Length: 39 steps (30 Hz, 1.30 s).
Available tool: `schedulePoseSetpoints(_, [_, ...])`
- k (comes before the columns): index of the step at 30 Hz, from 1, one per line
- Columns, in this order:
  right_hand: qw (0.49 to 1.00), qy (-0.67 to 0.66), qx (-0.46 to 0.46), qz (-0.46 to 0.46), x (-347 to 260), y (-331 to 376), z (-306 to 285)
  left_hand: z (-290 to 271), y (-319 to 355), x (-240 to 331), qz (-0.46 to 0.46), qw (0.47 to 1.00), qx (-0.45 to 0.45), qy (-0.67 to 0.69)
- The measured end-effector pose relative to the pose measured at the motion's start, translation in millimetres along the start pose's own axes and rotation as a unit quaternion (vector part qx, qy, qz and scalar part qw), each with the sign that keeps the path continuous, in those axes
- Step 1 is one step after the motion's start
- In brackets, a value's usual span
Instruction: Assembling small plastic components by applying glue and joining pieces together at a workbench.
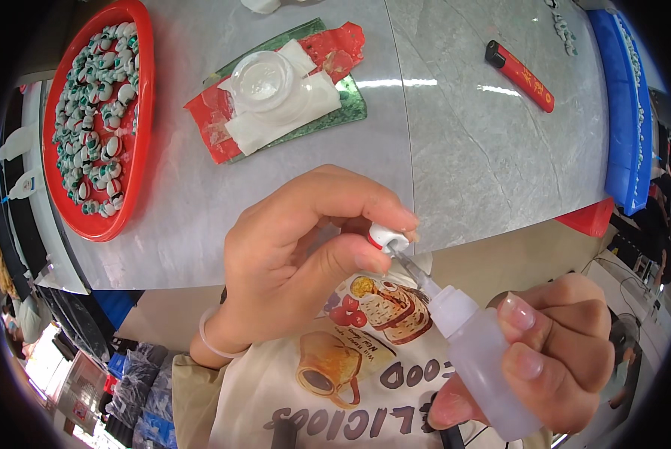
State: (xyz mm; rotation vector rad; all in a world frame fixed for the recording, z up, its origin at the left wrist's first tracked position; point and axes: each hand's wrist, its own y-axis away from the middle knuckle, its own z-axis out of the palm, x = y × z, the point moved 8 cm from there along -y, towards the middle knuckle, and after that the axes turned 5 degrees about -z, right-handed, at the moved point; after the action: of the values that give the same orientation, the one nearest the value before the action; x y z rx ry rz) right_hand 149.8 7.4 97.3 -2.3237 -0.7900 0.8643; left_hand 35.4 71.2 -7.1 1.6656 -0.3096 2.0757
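Observation:
Between thumb and fingertips, my left hand [298,247] pinches a small white figurine piece [388,238] with a red band, just off the near edge of the table. My right hand [552,344] is wrapped round a translucent squeeze bottle [489,359] with a white collar. The bottle's thin nozzle tip [410,266] points up and left at the piece's underside, touching it or nearly so. Beyond my left hand, a small clear round dish [263,80] rests on white tissue [287,123], over red wrapping and a green slab [354,107].
A red oval tray [145,112] full of small white, green and red pieces stands on the left of the grey table [455,165]. A red lighter [521,75] lies at the right. Past it is a blue bin [620,112] with more pieces.

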Motion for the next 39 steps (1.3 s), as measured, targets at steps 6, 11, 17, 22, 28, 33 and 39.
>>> schedulePoseSetpoints(6, [0.998,-0.027,-0.027,0.052,10,2,-1,0,-1,-1,-0.009,1.0,0.012,0.02])
schedulePoseSetpoints(11, [0.996,-0.012,-0.058,0.061,16,-3,-3,-3,0,-3,-0.031,0.998,0.034,0.042])
schedulePoseSetpoints(17, [0.949,-0.165,0.138,0.23,66,24,-27,-3,0,0,-0.038,0.996,0.034,0.067])
schedulePoseSetpoints(22, [0.914,-0.237,0.161,0.287,100,22,-6,2,-3,2,-0.058,0.995,0.034,0.079])
schedulePoseSetpoints(28, [0.971,-0.089,0.015,0.223,107,-1,34,0,-1,2,-0.019,0.993,-0.047,0.105])
schedulePoseSetpoints(33, [0.965,-0.102,-0.012,0.242,120,-3,27,-3,2,1,-0.027,0.994,-0.032,0.102])
schedulePoseSetpoints(39, [0.947,0.119,0.054,0.295,198,-10,-59,0,1,2,-0.039,0.994,-0.033,0.093])
